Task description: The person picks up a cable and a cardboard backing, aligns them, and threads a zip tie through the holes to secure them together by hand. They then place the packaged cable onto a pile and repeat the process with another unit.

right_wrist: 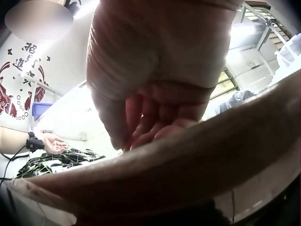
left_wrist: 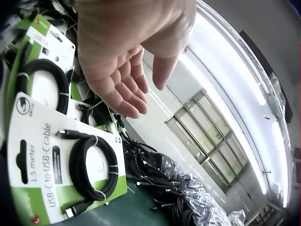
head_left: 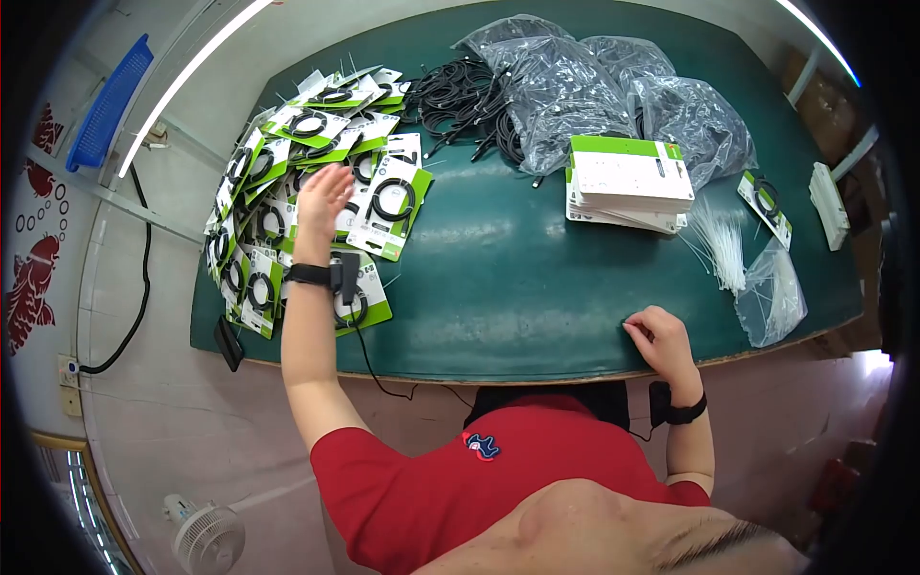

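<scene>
Blue plastic basket, one: far left of the card stack, off the table
Carded cables, a large heap: well to the left of the card stack, packs overlapping at many angles, each black coil bound to a white-and-green card
Left hand, one: left of the card stack, over the right part of the heap; fingers loosely bent and spread a little, thumb apart, holding nothing
Labelled card, one: left of the card stack, near the left hand, printed "1.5 meter USB-C to USB-C cable", white ties around its coil
Loose black cables, a tangle: left of the card stack and farther back
Clear plastic bags, several: behind the card stack, dark cables showing through
Card stack, one: white and green, layers slightly fanned
Right hand, one: in front of the card stack, at the table's near edge; fingers loosely curled in, thumb close by, nothing seen in them
White cable ties, a loose bundle: just right of the card stack
Single carded cable, one: farther right of the card stack
Handling note, a judgement: packs are best laid flat, coil up, held by the card edge, clear of protruding tie tails, lest the heap slide
</scene>
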{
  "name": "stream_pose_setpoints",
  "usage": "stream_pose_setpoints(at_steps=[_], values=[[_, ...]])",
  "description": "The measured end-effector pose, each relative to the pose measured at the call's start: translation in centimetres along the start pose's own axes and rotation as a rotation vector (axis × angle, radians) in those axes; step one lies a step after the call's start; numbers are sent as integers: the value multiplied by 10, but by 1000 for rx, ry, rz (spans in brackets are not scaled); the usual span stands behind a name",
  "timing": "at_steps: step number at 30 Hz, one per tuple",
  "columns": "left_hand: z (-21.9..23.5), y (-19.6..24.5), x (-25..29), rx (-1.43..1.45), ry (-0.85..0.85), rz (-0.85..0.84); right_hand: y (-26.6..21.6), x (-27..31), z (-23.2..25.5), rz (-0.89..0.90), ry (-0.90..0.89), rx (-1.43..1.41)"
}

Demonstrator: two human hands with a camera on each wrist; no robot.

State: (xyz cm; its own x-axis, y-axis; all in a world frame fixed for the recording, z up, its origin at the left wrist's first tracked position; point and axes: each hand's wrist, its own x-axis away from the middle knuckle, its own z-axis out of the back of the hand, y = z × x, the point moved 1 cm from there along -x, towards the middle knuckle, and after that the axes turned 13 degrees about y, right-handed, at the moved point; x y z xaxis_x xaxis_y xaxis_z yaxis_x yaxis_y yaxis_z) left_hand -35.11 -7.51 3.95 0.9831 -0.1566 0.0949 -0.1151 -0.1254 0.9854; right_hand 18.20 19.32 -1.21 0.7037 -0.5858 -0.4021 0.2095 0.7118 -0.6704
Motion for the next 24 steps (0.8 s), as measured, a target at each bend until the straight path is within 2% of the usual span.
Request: stream_pose_setpoints(at_steps=[4, 5, 7, 8, 10, 11, 14, 15, 18, 19, 22, 24], values=[[-69, -30, 19, -175, -240, 73, 7, 2, -2, 15, -20, 4], [-88, -35, 21, -171, -247, 71, 9, 2, -3, -9, -20, -14], [-124, -47, 20, -425, -354, 0, 12, 3, -5, -32, -10, -26], [-139, -60, 13, -419, -361, -6, 13, 3, -6, -47, -3, -39], [-166, -93, -9, -647, -372, -434, 14, 4, -6, -75, 11, -66], [-179, -99, -16, -640, -375, -439, 15, 4, -6, -72, 17, -60], [-213, -105, -29, -795, -382, -815, 19, 2, -5, -87, 2, -76], [-222, -107, -31, -791, -378, -822, 21, 1, -5, -80, 7, -74], [-243, -111, -37, -1104, -307, -675, 24, -2, -4, -115, 0, -96], [-245, -109, -40, -1103, -306, -681, 25, -5, -4, -112, 4, -97], [-235, -113, -46, -1156, -443, -663, 25, -3, -5, -129, 14, -115], [-220, -116, -35, -1161, -474, -690, 25, -2, -5, -135, 12, -114]])
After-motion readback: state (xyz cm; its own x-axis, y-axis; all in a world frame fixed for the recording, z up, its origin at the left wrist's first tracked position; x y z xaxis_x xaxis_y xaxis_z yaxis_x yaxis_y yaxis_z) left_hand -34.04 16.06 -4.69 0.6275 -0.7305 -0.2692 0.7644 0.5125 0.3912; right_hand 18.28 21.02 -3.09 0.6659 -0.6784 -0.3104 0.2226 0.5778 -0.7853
